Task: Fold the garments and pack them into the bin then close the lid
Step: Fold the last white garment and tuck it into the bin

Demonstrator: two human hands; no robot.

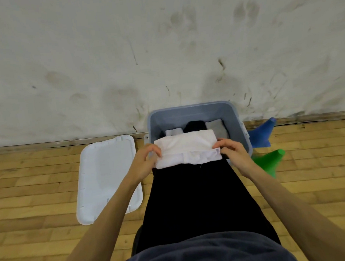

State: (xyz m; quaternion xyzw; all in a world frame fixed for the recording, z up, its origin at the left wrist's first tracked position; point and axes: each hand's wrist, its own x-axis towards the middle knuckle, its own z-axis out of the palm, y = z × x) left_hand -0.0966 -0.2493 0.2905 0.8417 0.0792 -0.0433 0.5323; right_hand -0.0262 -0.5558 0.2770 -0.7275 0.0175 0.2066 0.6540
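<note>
A folded white garment (186, 147) lies across my lap, partly over the near rim of the grey bin (190, 111). My left hand (147, 158) grips its left edge, fingers curled round the cloth. My right hand (232, 149) pinches its right edge. Inside the bin lie a folded white piece (173, 132), a black piece (195, 126) and a grey piece (217, 127). The white lid (107, 174) lies flat on the floor to the left of the bin.
The bin stands against a scuffed white wall (123, 62) on a wooden floor (29, 189). A blue cone (262, 133) and a green cone (270, 160) lie on the floor just right of the bin. My black-clad legs (198, 199) stretch toward the bin.
</note>
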